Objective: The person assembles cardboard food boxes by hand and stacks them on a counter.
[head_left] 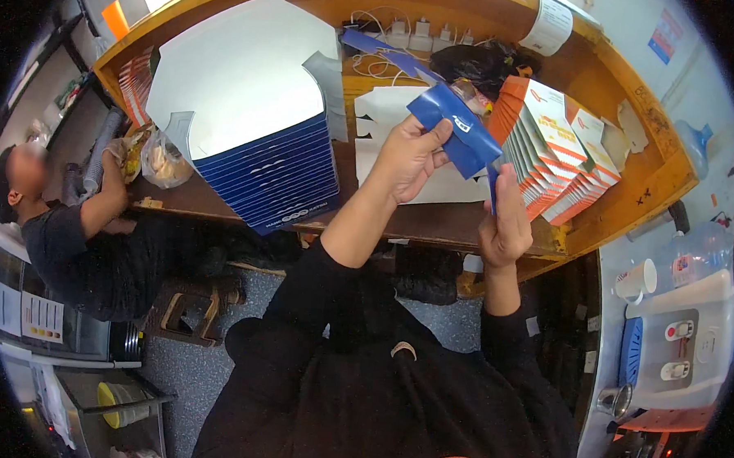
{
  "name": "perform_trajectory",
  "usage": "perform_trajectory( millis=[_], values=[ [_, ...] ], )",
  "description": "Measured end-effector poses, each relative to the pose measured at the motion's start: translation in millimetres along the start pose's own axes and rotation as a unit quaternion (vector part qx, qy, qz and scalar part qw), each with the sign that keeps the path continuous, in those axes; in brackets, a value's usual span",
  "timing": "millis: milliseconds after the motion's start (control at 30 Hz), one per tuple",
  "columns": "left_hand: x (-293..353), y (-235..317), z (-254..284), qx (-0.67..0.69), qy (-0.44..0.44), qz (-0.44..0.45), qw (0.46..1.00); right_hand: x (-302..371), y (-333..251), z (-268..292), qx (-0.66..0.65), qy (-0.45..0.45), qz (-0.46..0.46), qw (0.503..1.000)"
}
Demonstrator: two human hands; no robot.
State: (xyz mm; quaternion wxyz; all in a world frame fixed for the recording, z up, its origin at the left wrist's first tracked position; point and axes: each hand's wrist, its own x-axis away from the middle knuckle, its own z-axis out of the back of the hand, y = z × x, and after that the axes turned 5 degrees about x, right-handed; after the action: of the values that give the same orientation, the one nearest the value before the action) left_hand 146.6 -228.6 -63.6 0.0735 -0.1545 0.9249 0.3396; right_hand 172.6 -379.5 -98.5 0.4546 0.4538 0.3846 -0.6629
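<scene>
My left hand (419, 159) grips a blue cardboard piece (457, 128), partly folded, with its thumb across the front. At the right end of that piece a flap bends down, and my right hand (507, 220) lies against it, fingers stretched out straight. Both hands are over the shelf's front edge. Below the blue piece lies a flat white cardboard sheet (370, 157), partly covered by my left hand. To the left rises a tall stack of blue cardboard boxes (267, 175) with white insides.
Stacked orange-and-white cartons (543, 142) stand right of my hands. Behind are a black plastic bag (481, 64) and white chargers (420, 36) with cables. At the left, a co-worker (80, 233) in dark clothes reaches toward a clear bag (165, 161). A raised wooden rim (633, 126) bounds the shelf.
</scene>
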Motion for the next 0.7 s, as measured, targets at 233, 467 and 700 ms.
perform_trajectory(
  millis=[233, 467, 700],
  values=[
    [-2.0, -30.2, -2.0, -0.024, 0.019, -0.002, 1.0, -3.8, 4.8, -23.2, 0.113, -0.056, -0.028, 0.992],
    [-22.1, -15.0, 5.1, -0.104, 0.066, -0.01, 0.992, -2.3, 17.8, -5.5, 0.004, -0.213, 0.06, 0.975],
    [-21.6, -41.9, 3.8, -0.09, 0.041, -0.043, 0.994, 3.6, 29.1, -21.3, -0.006, -0.097, -0.012, 0.995]
  ],
)
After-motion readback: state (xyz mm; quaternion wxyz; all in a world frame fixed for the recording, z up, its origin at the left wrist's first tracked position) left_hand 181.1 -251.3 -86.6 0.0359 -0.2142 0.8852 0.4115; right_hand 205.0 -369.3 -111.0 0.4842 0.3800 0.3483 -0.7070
